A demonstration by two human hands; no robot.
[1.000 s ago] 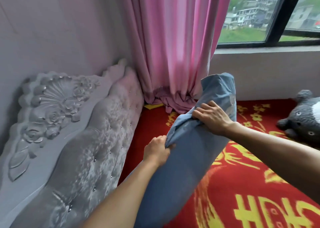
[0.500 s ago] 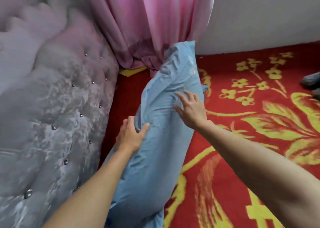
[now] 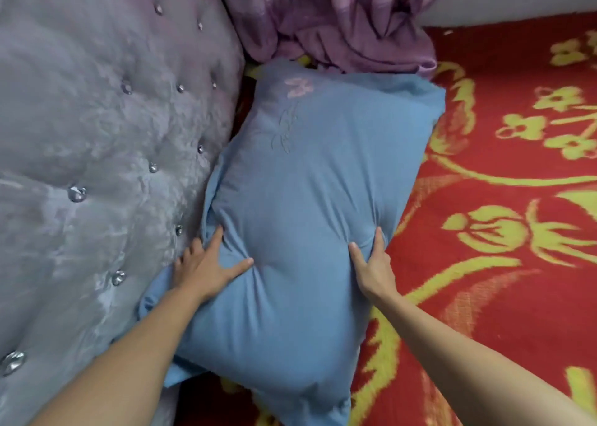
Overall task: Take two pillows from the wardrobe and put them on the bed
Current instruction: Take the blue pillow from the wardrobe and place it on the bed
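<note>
Blue pillow (image 3: 310, 205) lies flat on bed (image 3: 504, 264), headboard (image 3: 97, 134) at 9 o'clock. Left hand (image 3: 206, 264) and right hand (image 3: 371, 264), fingers spread, press its sides, likely seating it snug against the headboard.

One blue pillow (image 3: 300, 199), two hands, one pink curtain (image 3: 339, 21), one headboard (image 3: 97, 134)

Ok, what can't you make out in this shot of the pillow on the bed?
- Second pillow: none in the head view; beyond the frame or not yet brought, cannot tell.
- Wardrobe: outside the frame.
- Blue pillow: near corner cut by the bottom edge.
- Left hand: some fingers sunk into fabric folds.
- Curtain: top cut off.
</note>
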